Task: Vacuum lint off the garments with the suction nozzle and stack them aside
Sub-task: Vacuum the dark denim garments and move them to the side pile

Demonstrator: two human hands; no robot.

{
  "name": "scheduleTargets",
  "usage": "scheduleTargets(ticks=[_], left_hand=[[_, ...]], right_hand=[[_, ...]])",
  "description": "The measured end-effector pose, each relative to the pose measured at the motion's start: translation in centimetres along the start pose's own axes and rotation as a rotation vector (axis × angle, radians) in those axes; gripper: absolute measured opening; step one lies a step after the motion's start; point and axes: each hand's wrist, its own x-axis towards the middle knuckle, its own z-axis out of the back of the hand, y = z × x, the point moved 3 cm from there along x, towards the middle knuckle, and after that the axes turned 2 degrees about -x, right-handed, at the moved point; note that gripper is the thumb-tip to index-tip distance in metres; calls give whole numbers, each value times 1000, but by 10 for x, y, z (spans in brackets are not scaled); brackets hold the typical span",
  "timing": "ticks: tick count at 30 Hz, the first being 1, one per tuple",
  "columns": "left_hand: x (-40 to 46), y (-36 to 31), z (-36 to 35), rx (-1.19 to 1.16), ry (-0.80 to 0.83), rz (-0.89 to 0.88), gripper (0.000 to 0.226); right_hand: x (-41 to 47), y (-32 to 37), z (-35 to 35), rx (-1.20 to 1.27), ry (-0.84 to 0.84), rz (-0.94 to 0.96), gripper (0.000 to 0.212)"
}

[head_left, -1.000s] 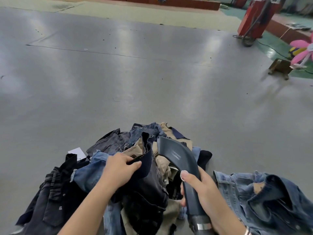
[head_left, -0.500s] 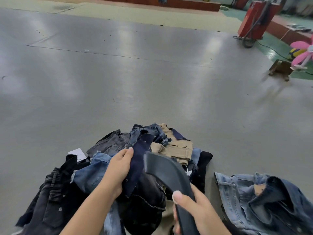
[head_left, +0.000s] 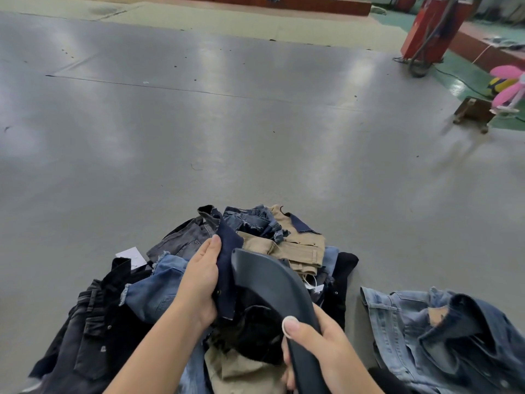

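Observation:
A heap of garments point(head_left: 287, 240), denim, black and khaki, lies on the grey floor in front of me. My left hand point(head_left: 200, 282) holds up a dark navy garment point(head_left: 227, 268) from the top of the heap, fingers wrapped along its left edge. My right hand point(head_left: 315, 342) grips the handle of the dark grey suction nozzle point(head_left: 270, 280), whose flat mouth lies against the navy cloth right beside my left hand. A light blue denim jacket point(head_left: 443, 334) lies apart on the floor to the right.
A white paper tag point(head_left: 130, 255) lies by the heap's left side. Far right stand a red machine point(head_left: 426, 32) with cables, a small wooden stool point(head_left: 474, 112) and a pink flower-shaped toy point(head_left: 508, 86). Wide grey floor point(head_left: 199, 123) stretches ahead.
The nozzle has swung left and down onto the navy garment. My left hand has shifted from pinching the cloth to holding it stretched upright, uncovering the khaki piece behind.

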Motion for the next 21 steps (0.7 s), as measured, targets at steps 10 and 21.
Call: scheduleTargets(ticks=[10,21], left_hand=[[-14,5,-5,127,145,151,56],[4,2,11,833,-2,-32,22]], right_hand=[[24,10,13,98,-152,-4,29],[8,16,30,77,-172,31,33]])
